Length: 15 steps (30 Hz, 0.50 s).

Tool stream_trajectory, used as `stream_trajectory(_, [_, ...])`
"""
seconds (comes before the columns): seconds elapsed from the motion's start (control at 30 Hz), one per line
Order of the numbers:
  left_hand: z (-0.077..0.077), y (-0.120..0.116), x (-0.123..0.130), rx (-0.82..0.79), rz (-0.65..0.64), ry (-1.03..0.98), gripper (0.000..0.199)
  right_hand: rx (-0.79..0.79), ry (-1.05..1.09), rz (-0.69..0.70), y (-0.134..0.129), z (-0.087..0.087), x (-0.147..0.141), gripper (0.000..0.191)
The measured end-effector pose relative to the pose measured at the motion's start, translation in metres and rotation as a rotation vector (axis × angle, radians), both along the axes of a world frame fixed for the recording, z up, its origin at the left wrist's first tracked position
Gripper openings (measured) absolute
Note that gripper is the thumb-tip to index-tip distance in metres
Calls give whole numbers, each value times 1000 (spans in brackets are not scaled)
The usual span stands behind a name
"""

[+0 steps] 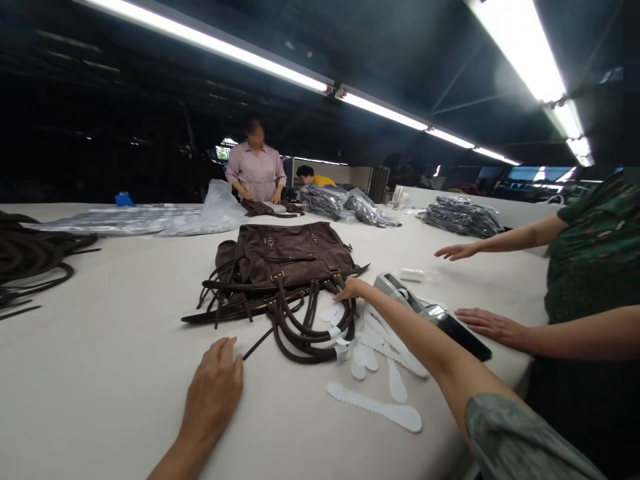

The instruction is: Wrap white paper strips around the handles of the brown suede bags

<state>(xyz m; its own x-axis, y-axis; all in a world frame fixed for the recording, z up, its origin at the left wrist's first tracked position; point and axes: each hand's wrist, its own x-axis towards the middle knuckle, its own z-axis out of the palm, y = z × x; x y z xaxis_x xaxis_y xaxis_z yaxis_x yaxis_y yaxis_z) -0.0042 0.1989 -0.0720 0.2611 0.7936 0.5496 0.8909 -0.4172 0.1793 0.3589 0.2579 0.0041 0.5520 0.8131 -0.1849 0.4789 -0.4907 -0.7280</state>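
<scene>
Brown bags [300,257] lie in a stack on the pale table [125,380], their long looped handles [295,343] hanging toward me. My right hand [351,289] reaches in from the right, its fingers closed at the base of a handle. My left hand [215,381] rests on the table left of the handles, fingers slightly bent and holding nothing that shows. A thin brown strap [259,343] ends against its thumb side. White serrated-edge pieces [375,407] lie scattered beside and under the handles, partly hidden by my right forearm.
A grey device with a dark screen [457,333] stands right of the bags, near a co-worker's two hands [493,327]. Brown straps [30,257] lie far left. Plastic-wrapped bundles [463,215] and clear plastic sheets [150,220] lie farther back. Another person [256,170] stands across the table.
</scene>
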Motion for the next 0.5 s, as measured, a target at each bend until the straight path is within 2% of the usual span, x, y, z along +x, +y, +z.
stream_trajectory(0.13, [-1,-1,-3,3,-2,-11,45,-28,129,-21,18,11,-21,14])
stream_trajectory(0.33, [5,-4,-3,-32,19,-35,44,1,407,-11,25,50,-20,24])
stream_trajectory(0.43, [6,-4,-2,-37,23,-40,44,163,532,6,31,68,-18,24])
stream_trajectory(0.5, [5,-4,-3,-28,20,-54,43,367,586,15,37,79,-18,25])
